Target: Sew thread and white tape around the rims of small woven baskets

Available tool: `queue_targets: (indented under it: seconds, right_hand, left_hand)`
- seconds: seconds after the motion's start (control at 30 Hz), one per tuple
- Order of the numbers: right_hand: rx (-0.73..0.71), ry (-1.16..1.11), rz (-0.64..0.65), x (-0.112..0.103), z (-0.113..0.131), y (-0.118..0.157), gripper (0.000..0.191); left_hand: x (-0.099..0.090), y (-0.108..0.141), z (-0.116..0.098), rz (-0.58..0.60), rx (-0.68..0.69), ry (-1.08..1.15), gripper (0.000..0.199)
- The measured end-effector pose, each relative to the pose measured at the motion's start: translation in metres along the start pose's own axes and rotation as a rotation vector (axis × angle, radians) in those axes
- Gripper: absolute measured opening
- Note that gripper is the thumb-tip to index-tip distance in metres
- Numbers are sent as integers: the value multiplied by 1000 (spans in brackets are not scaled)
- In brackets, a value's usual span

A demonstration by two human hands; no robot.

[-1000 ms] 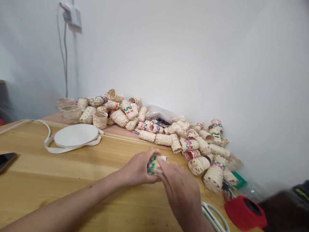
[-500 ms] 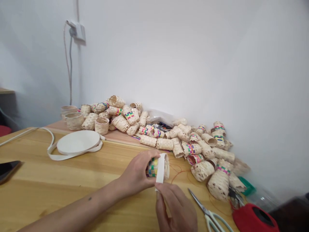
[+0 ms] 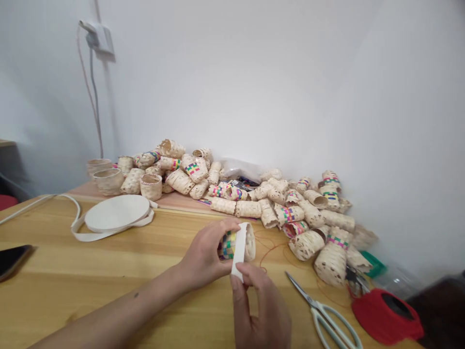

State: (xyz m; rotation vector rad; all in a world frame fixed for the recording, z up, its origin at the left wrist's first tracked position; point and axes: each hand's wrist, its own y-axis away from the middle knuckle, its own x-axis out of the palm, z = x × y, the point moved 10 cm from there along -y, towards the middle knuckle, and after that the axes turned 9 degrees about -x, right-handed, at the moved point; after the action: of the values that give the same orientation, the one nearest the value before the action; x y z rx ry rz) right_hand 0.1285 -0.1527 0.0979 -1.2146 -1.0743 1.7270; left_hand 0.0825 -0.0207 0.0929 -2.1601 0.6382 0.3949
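Observation:
My left hand (image 3: 208, 249) is wrapped round a small woven basket (image 3: 250, 245) with green, yellow and blue checks, lying on its side with its open mouth to the right. A white flat strip (image 3: 239, 249) lies across the basket near its rim, its upper end under my left fingertips. The fingers of my right hand (image 3: 261, 305) pinch the strip's lower end just below the basket. Scissors (image 3: 321, 310) with pale handles lie on the table to the right of my right hand, blades partly spread.
A roll of white strip (image 3: 118, 213) lies on the wooden table (image 3: 109, 271) at left, near a phone (image 3: 14, 259). Many woven baskets (image 3: 181, 182) are heaped along the wall. A red object (image 3: 387, 315) sits at the right, with loose orange thread (image 3: 271, 249) by the heap.
My right fingers have shifted slightly up along the strip's lower end. My left hand keeps its hold on the basket. The view has tilted and shifted a little.

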Motion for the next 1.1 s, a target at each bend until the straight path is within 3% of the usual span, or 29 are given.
queue_targets:
  seconds: [0.23,0.6,0.9,1.1]
  right_hand:
    - [53,-123,-17,8,1,2,21]
    - [110,-66,-64,8,-1,10,21]
    - [100,-65,3,19,1,12,22]
    - [349,-196,37,20,-27,21,25]
  left_hand:
    - [8,0,14,79,-82,96,57]
    - [17,-2,21,153,-135,163,55]
    - [22,-3,24,222,-184,229,56]
    - [20,-5,26,237,-256,297,55]
